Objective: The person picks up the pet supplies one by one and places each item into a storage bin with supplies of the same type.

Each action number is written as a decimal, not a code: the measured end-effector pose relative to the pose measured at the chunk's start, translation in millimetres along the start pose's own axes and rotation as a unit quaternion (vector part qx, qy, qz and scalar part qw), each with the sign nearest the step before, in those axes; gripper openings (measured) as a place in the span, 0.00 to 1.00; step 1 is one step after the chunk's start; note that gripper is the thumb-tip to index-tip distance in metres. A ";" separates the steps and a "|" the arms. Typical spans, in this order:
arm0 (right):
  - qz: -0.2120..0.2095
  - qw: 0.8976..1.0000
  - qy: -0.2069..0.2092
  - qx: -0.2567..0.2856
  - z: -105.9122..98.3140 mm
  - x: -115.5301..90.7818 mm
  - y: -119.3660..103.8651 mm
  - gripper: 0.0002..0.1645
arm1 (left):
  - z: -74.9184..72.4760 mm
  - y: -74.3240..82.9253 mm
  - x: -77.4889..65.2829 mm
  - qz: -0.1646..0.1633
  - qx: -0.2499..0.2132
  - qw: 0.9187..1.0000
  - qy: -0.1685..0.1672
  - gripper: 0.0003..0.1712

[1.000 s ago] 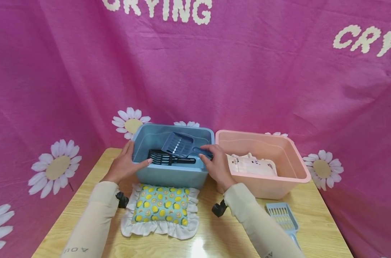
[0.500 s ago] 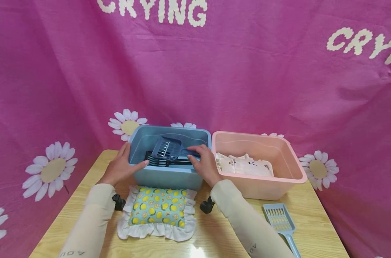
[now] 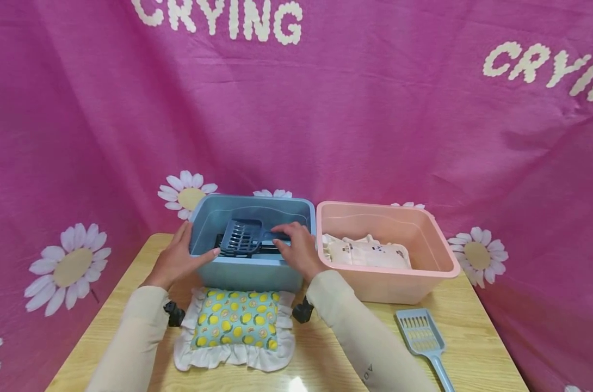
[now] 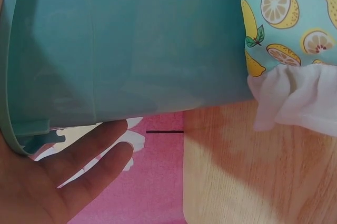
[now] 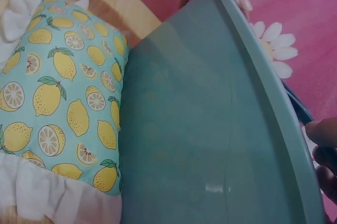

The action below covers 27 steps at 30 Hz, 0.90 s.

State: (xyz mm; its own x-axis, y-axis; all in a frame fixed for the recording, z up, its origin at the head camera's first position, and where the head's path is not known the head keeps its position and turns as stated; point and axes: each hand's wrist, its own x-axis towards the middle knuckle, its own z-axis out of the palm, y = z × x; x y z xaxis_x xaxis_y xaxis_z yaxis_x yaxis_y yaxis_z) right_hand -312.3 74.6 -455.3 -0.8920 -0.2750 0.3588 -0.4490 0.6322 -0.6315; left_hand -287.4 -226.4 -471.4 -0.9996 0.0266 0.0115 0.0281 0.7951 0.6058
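Note:
My right hand (image 3: pixel 298 253) pinches the handle of a dark blue litter scoop (image 3: pixel 240 238) inside the blue plastic tub (image 3: pixel 252 276). The scoop's slotted head lies over a black slotted scoop (image 3: pixel 272 249), partly covering it. In the right wrist view, the thumb and fingers (image 5: pixel 322 133) sit just beyond the tub's rim, with only part of the scoop showing. At the tub's left front corner rests my left hand (image 3: pixel 179 261), thumb over the front rim. Its fairly straight fingers (image 4: pixel 102 169) lie along the outside in the left wrist view.
A lemon-print pillow (image 3: pixel 238 321) with white ruffles lies before the blue tub. To the right stands a pink tub (image 3: pixel 384 286) holding a cream ruffled pillow (image 3: pixel 372 255). A light blue scoop (image 3: pixel 421 332) lies on the wooden table (image 3: pixel 477 354). A magenta curtain (image 3: pixel 350 120) hangs behind.
My right hand has moved left and down with the dark blue scoop, which now sits lower and covers more of the black one. My left hand stays at the tub's corner.

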 end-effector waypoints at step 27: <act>0.063 0.992 -0.088 -0.063 6.9 4.2 -9.3 0.15 | -1.1 -5.1 0.7 0.007 0.001 1.000 0.012 0.69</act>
State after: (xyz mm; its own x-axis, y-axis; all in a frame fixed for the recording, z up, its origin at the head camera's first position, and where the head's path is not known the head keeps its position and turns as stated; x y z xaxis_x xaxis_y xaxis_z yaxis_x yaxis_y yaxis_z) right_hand -312.2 62.5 -452.6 -0.9409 -0.3038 0.1494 -0.3332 0.7523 -0.5683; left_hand -288.3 -231.1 -473.6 -0.9990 0.0234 0.0381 0.0417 0.7962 0.6036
